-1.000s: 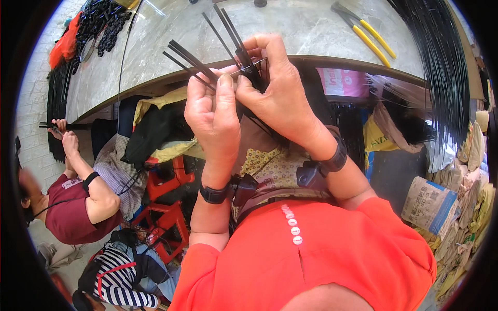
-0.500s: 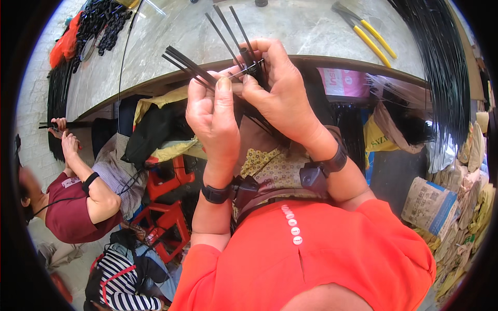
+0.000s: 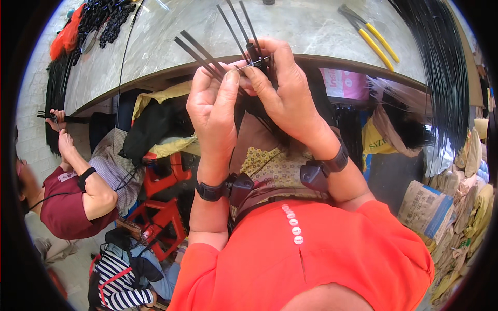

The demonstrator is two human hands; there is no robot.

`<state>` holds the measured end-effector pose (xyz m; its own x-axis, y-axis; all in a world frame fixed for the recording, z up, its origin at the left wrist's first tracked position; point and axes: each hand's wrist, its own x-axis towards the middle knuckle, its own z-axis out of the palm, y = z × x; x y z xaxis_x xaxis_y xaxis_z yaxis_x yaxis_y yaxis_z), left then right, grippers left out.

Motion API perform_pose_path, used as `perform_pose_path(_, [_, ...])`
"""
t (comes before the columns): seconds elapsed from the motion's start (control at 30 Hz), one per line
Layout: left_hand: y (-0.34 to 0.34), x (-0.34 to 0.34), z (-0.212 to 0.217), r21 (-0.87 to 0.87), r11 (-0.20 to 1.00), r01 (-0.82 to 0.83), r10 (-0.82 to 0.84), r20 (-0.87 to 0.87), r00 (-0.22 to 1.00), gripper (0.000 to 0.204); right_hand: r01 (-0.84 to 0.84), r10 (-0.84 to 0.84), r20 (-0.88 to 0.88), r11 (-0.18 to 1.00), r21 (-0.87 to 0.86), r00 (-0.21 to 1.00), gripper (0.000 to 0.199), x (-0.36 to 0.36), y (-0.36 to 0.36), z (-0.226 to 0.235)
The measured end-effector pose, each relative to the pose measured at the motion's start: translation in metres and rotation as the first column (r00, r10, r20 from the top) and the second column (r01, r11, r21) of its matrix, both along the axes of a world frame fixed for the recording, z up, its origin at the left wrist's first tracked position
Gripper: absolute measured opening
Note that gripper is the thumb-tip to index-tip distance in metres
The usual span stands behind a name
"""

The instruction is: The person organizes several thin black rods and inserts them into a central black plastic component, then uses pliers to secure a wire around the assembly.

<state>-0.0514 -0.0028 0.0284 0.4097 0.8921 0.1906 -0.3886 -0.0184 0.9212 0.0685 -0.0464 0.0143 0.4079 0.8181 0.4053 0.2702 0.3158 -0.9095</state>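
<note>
A: While both hands met near the front edge of the worktop (image 3: 306, 28), what did we see in each grip?

B: We saw the left hand (image 3: 212, 111) with its grip closed, thumb against fingers, on flat black strips (image 3: 200, 51). We saw the right hand (image 3: 285, 88) curled nearly shut around the foot of a short dark tube (image 3: 252, 51) and the thin black rods (image 3: 234, 24) next to it.

A: The pale strand (image 3: 244, 66)?

B: It crossed between the thumbs; we couldn't tell which grip had it.

A: Why that hold?

B: We judged the hands were close so both could reach one small joint, long ends fanned forward, out of the thumbs' way.

A: Obstacles?

B: The fingers hid most of the joint from us. The worktop edge lay just past the hands; we figured it could snag the strips if they dipped.

A: Surroundings?

B: We noted yellow-handled pliers (image 3: 376, 39) well off to the right on the worktop, black strands (image 3: 436, 67) hanging by its right end, a co-worker in dark red (image 3: 78, 210) at left, red stools (image 3: 179, 220) and stacked sacks (image 3: 461, 228). We saw none of those blocking the hands.
</note>
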Motion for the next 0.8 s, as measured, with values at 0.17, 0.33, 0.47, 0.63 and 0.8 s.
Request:
perform_pose_path(0.17, [0.001,-0.001,0.001,-0.121,0.984,0.128,-0.119,0.081,0.990,0.041,-0.015,0.015,-0.141,1.000,0.000,0.990,0.033,0.004,0.002,-0.008])
perform_pose_path(0.33, [0.014,-0.003,-0.015,-0.187,0.897,0.400,-0.306,0.389,0.869,0.039,-0.065,0.079,-0.301,0.996,0.056,0.950,0.031,0.011,0.000,-0.008])
perform_pose_path(0.47, [0.013,0.006,-0.014,-0.324,0.890,0.320,-0.221,0.308,0.926,0.027,-0.091,0.111,-0.304,0.993,0.076,0.946,0.031,0.018,-0.004,-0.004])
perform_pose_path(0.63, [0.010,0.025,-0.014,-0.258,0.940,0.223,-0.177,0.189,0.966,0.030,-0.073,0.087,-0.261,0.995,0.065,0.962,0.032,0.030,-0.009,-0.003])
perform_pose_path(0.8, [0.005,0.038,-0.015,-0.200,0.967,0.156,-0.140,0.092,0.986,0.029,-0.074,0.095,-0.316,0.994,0.079,0.944,0.034,0.035,-0.015,-0.006])
